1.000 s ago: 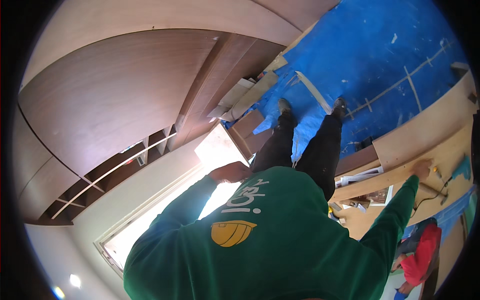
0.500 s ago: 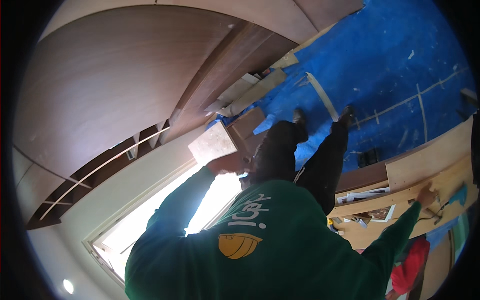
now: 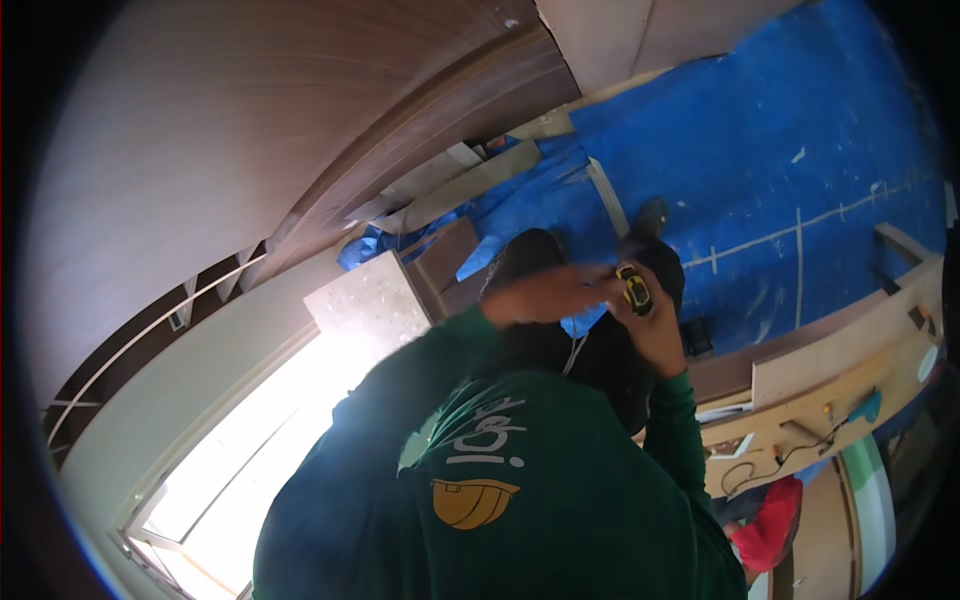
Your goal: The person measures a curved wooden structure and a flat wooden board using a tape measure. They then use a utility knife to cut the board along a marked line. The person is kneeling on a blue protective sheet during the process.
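A small yellow-and-black tape measure (image 3: 634,289) sits in my right hand (image 3: 656,328), whose fingers wrap round it in front of my legs. My left hand (image 3: 550,293) reaches across from the left, with its fingertips close to the tape measure. Motion smears those fingers, so whether they touch it is unclear. Both forearms are in green sleeves.
Blue sheeting (image 3: 740,150) with tape strips covers the floor. At the right stands a wooden workbench (image 3: 815,400) with tools and a cable. A pale speckled board (image 3: 365,300) lies at the left by a bright window. Another person's red sleeve (image 3: 770,525) shows lower right.
My right hand has come from the workbench to in front of my body and now holds the tape measure. My left hand has moved right, away from the pale board.
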`<state>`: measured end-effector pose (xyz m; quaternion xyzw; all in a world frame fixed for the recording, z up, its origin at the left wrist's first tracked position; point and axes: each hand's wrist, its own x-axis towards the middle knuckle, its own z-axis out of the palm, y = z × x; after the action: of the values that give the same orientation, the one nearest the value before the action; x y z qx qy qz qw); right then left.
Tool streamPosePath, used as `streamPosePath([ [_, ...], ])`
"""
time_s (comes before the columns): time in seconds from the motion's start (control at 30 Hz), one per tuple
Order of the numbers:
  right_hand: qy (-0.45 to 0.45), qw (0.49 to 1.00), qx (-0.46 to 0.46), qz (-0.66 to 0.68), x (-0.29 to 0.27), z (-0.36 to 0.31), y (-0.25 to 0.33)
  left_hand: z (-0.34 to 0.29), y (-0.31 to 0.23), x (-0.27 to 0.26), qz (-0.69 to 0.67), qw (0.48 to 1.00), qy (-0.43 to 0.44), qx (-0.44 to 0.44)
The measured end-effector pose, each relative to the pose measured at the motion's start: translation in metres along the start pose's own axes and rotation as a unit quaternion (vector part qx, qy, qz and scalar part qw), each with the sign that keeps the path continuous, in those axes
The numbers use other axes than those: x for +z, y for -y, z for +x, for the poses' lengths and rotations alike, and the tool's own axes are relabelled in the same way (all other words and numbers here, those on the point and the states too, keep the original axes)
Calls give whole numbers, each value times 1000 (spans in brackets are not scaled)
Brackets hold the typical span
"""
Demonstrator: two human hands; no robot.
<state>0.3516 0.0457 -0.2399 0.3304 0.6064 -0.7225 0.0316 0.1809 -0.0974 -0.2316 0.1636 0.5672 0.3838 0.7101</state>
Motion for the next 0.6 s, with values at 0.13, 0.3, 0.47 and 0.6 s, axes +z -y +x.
streamPosePath([
  [0.13,41,998,-44,35,-20,98,-48,-4,-24,-126,389,797,-451,105],
  [0.3,-40,981,-129,-138,-15,222,-90,12,19,-290,587,443,-654,177],
  [0.47,-79,949,-247,-179,2,266,-130,8,29,-366,541,481,-676,138],
  [0.6,-54,928,-268,-254,7,245,-137,2,39,-385,497,519,-690,86],
])
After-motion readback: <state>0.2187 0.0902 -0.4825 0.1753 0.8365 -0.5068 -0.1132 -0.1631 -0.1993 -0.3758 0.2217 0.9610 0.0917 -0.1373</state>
